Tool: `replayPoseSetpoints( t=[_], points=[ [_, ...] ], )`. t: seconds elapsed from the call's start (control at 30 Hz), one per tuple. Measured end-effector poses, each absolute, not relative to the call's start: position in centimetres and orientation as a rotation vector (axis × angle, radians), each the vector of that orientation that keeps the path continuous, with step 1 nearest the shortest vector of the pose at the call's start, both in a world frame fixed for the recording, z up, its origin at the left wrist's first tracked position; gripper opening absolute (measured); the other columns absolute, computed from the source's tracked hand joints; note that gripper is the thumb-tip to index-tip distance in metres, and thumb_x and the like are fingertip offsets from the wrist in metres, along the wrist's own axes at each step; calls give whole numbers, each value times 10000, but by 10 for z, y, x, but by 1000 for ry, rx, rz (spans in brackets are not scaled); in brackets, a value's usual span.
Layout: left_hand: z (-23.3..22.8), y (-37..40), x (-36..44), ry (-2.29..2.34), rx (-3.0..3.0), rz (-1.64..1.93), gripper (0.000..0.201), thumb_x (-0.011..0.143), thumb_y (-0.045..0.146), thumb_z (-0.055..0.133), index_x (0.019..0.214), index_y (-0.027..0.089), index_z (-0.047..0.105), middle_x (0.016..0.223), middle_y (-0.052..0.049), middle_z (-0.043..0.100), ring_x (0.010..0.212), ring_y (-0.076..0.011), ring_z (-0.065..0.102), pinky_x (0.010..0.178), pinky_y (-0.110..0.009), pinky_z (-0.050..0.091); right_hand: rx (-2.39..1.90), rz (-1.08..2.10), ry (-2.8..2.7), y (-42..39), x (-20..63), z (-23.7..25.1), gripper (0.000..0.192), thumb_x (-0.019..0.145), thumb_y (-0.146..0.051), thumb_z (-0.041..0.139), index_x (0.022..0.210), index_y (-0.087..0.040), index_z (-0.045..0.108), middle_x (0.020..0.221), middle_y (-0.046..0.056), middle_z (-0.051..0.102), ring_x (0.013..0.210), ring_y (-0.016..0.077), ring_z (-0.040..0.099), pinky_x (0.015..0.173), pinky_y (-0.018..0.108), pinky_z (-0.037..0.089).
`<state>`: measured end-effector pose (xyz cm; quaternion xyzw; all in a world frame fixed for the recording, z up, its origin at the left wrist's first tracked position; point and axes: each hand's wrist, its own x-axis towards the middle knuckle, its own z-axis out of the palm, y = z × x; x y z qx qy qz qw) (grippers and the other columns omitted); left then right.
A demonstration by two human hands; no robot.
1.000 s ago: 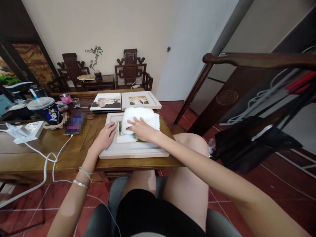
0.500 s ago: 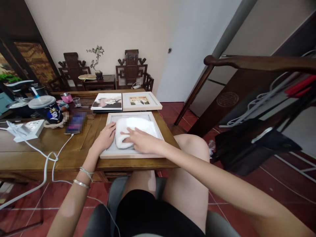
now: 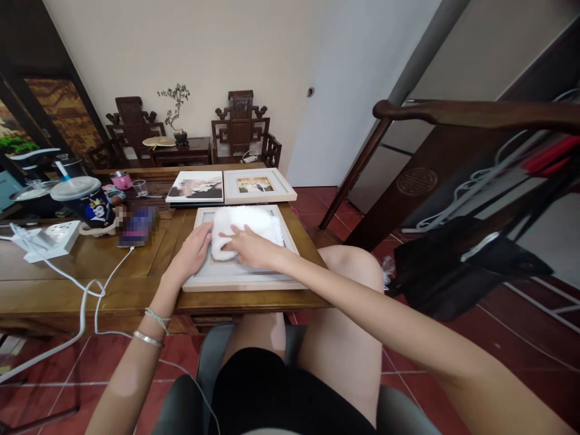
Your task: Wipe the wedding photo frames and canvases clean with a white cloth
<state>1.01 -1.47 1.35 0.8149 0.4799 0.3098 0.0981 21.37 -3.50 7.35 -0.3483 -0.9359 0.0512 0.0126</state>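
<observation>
Pressing cloth (image 3: 258, 219) at centre, splayed right hand (image 3: 254, 248) could skid picture frame (image 3: 244, 284) if left hand (image 3: 194, 249), resting on edge, slips.

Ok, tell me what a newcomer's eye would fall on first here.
Probably the bright white cloth under the right hand, lying on a pale wooden picture frame near the table's front edge, while the left hand rests on the frame's left side. Next might come the large dark chair back on the right, then the small potted tree by the far wall.
</observation>
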Motion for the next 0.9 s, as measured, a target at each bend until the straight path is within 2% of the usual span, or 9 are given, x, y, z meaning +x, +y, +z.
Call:
replayPoseSetpoints(
  t=[0.13, 0.23, 0.3, 0.4, 0.47, 0.6, 0.7, 0.77, 0.9],
  points=[
    [13, -18, 12, 1438, 2379, 933, 520, 1001, 422, 264, 1384, 148, 486, 1473, -133, 483, 1401, -232, 396, 1180, -436, 273, -916, 328, -3026, -59, 233, 90, 582, 724, 88, 459, 1150, -222, 706, 1253, 57, 686, 1321, 293, 482, 1012, 390, 415],
    [14, -21, 13, 1443, 2363, 936, 551, 1004, 447, 259, 1408, 136, 466, 1533, -131, 398, 1461, -227, 283, 1200, -425, 224, -877, 352, -3037, -58, 243, 93, 624, 722, 82, 447, 1201, -244, 678, 1201, 3, 714, 1265, 231, 546, 966, 298, 443],
    [15, -23, 13, 1444, 2351, 940, 566, 1006, 459, 252, 1428, 135, 445, 1552, -131, 366, 1474, -225, 250, 1204, -423, 210, -918, 286, -3001, -48, 241, 88, 611, 757, 75, 444, 1258, -218, 635, 1251, 28, 686, 1293, 233, 514, 980, 315, 443],
    [18, -25, 14, 1445, 2335, 950, 566, 1011, 469, 233, 1452, 162, 410, 1562, -114, 355, 1476, -220, 246, 1205, -437, 205, -1008, 118, -2920, -25, 223, 75, 486, 849, 14, 493, 1287, -174, 592, 1353, 98, 600, 1361, 285, 417, 1055, 442, 396],
    [20, -25, 14, 1438, 2330, 954, 564, 1012, 469, 223, 1466, 177, 388, 1566, -101, 351, 1478, -213, 241, 1208, -439, 196, -1052, 9, -2875, -8, 206, 69, 360, 918, -147, 577, 1277, -176, 578, 1376, 111, 553, 1296, 304, 475, 1034, 522, 412],
    [21, -22, 14, 1440, 2307, 965, 582, 1006, 480, 230, 1483, 172, 354, 1579, -103, 325, 1479, -216, 237, 1211, -441, 182, -1119, -127, -2828, 8, 176, 64, 383, 932, -356, 616, 1273, -190, 558, 1331, 102, 549, 1127, 271, 583, 926, 512, 501],
    [20, -22, 15, 1439, 2283, 978, 600, 1005, 487, 209, 1475, 150, 372, 1568, -112, 345, 1475, -216, 249, 1211, -428, 192, -1111, -137, -2858, -8, 171, 65, 362, 931, -298, 614, 1270, -182, 567, 1364, 112, 534, 1213, 302, 531, 985, 552, 448],
    [20, -23, 15, 1439, 2267, 992, 622, 1007, 490, 183, 1466, 124, 388, 1556, -125, 364, 1473, -219, 256, 1211, -414, 197, -1047, -98, -2921, -27, 175, 68, 303, 912, -152, 580, 1212, -156, 622, 1378, 140, 542, 1302, 352, 449, 1027, 570, 394],
    [20, -24, 16, 1448, 2234, 1016, 640, 1011, 494, 144, 1470, 120, 386, 1549, -131, 376, 1463, -239, 280, 1203, -429, 226, -837, 46, -3069, -60, 194, 82, 373, 807, 16, 507, 1046, -176, 718, 1182, 121, 694, 1313, 351, 460, 984, 451, 433]
  ],
)
